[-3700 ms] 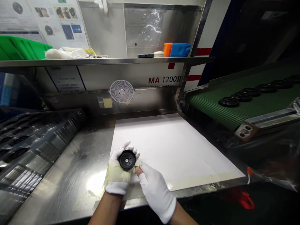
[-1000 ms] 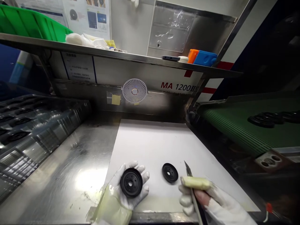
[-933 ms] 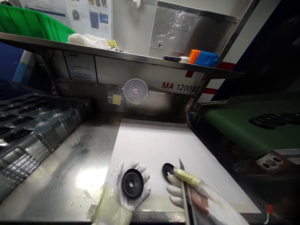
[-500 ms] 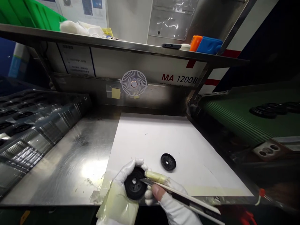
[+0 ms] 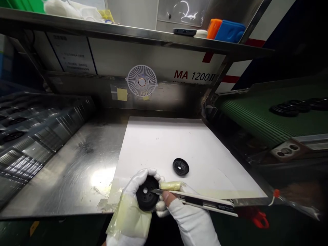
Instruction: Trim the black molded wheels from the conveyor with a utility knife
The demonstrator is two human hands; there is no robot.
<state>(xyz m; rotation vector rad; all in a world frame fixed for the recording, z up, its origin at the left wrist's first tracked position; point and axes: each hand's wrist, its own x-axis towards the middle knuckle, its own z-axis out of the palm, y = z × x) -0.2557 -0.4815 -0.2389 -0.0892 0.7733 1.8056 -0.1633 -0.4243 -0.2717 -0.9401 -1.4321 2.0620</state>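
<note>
My left hand (image 5: 137, 201), in a white glove wrapped with yellowish tape, cups a round black disc part (image 5: 147, 198) with a small centre hole. My right hand (image 5: 184, 212), also in a white glove, grips a long thin knife (image 5: 202, 201) whose tip rests on the disc's face near the centre. A second, smaller black disc (image 5: 180, 166) lies on the white sheet (image 5: 179, 147) just beyond my hands.
The steel bench (image 5: 77, 171) carries the white sheet. Clear plastic trays (image 5: 28, 133) holding black parts stand at the left. A green conveyor (image 5: 269, 116) with several black discs runs at the right. A shelf (image 5: 128, 30) overhangs the back, and a small white fan grille (image 5: 141, 80) sticks to the back wall.
My right hand has swung the knife from the right over to the disc in my left hand, and the tip now touches it. The view has tilted down slightly.
</note>
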